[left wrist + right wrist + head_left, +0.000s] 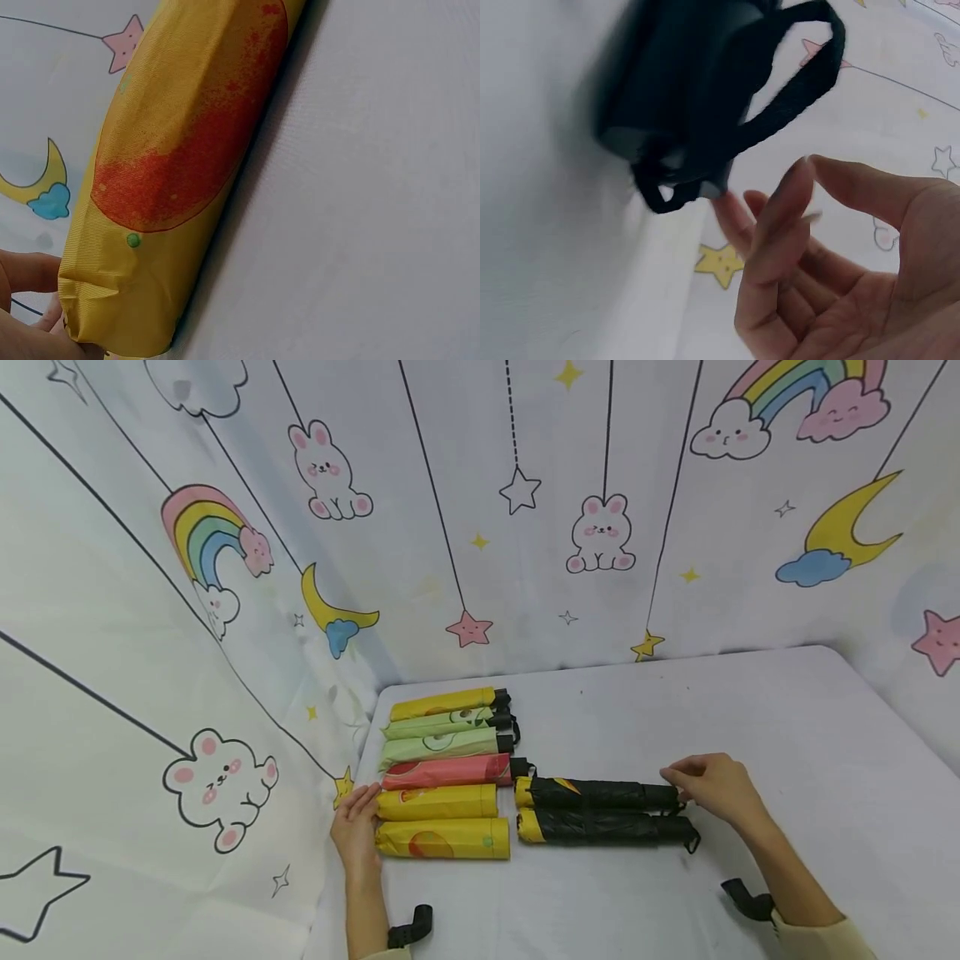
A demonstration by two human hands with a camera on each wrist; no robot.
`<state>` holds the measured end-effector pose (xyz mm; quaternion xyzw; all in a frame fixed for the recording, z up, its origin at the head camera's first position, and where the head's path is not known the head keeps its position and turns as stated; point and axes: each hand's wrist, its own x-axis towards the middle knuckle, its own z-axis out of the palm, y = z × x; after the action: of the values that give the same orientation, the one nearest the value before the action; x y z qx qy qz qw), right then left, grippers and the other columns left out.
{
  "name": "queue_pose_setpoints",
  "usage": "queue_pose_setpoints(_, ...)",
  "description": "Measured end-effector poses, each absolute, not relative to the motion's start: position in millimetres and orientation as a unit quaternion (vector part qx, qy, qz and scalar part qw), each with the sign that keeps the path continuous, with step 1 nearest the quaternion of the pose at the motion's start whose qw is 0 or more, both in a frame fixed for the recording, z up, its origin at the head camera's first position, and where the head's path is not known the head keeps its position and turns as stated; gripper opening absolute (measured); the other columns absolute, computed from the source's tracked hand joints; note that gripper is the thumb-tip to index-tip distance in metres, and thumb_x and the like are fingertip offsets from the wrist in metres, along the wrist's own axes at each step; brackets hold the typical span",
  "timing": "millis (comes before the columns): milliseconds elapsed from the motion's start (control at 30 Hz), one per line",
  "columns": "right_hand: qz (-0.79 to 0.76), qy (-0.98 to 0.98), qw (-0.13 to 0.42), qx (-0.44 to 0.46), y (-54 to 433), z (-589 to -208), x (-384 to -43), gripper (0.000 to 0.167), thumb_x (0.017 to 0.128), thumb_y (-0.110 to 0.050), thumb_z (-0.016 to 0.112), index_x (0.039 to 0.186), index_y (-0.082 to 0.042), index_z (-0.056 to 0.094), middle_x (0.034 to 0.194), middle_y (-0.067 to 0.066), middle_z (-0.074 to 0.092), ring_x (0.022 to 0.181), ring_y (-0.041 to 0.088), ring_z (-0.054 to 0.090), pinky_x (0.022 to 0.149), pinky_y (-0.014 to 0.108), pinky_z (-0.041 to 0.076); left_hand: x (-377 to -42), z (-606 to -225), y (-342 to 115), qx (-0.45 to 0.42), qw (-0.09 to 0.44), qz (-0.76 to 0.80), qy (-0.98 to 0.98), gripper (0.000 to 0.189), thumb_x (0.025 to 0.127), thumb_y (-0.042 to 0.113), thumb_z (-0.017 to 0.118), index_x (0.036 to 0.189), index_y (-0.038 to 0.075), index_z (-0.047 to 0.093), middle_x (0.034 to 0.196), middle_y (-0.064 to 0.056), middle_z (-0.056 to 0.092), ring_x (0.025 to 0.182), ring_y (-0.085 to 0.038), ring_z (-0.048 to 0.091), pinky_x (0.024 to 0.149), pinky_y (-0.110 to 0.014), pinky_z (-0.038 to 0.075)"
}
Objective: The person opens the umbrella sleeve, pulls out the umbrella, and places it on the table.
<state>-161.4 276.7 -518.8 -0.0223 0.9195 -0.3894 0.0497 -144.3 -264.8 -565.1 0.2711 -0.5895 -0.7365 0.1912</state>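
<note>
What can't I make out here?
Left wrist: far end of the yellow umbrella, past the top edge; much of the left hand, past the left edge.
Right wrist: far end of the black umbrella, past the top edge; handle end blurred.
Head: rest of the right sleeve, past the bottom edge.

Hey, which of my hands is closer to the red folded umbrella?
Left. Your left hand is near the left end of the red folded umbrella; your right hand is farther off, at the handle end of the rear black-and-yellow umbrella.
</note>
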Motion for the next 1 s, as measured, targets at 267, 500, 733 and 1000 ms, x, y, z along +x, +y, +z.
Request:
queue_pose_setpoints(267, -0.400, 0.914, 0.036, -0.054, 256.4, -508.5, -174.0, 0.044, 0.100, -0.039, 0.071, 0.114, 0.002, 0.075, 0.099, 0.015, 0.078, 0.076, 0.020, 0.075, 0.063, 0.033, 0.056, -144.9, -563.5, -265.7, 0.268, 0.194, -0.721, -0.608, 0.039, 0.102, 0.000, 0.063, 0.139, -0.009, 0.054, 0.121, -0.010, 0.076, 0.109, -0.012, 0.073, 0.084, -0.017, 0.056)
queue_pose_setpoints(500, -0.392, 0.917, 0.030, -0.071, 235.6, -500.4, -183.3, 0.040, 0.100, -0.038, 0.071, 0.113, -0.001, 0.077, 0.097, 0.010, 0.079, 0.084, 0.027, 0.076, 0.072, 0.041, 0.058, -148.6, -560.5, -265.6, 0.269, 0.188, -0.713, -0.620, 0.039, 0.103, 0.001, 0.062, 0.140, -0.007, 0.054, 0.136, -0.023, 0.066, 0.115, -0.016, 0.071, 0.094, -0.018, 0.053)
queue_pose_setpoints(733, -0.404, 0.909, 0.048, -0.086, 213.9, -492.1, -188.9, 0.035, 0.099, -0.035, 0.073, 0.111, -0.002, 0.078, 0.095, 0.009, 0.079, 0.085, 0.027, 0.075, 0.073, 0.042, 0.058, -154.9, -556.5, -266.2, 0.257, 0.211, -0.713, -0.617, 0.036, 0.100, -0.004, 0.063, 0.135, -0.011, 0.056, 0.133, -0.030, 0.064, 0.111, -0.022, 0.073, 0.092, -0.021, 0.055)
queue_pose_setpoints(1000, -0.397, 0.910, 0.055, -0.106, 184.9, -494.9, -198.2, 0.027, 0.098, -0.033, 0.074, 0.106, -0.007, 0.080, 0.087, 0.001, 0.077, 0.081, 0.017, 0.069, 0.076, 0.044, 0.057, -159.1, -552.4, -268.2, 0.255, 0.193, -0.697, -0.642, 0.037, 0.100, 0.001, 0.066, 0.135, -0.008, 0.058, 0.135, -0.028, 0.064, 0.114, -0.022, 0.072, 0.090, -0.018, 0.055)
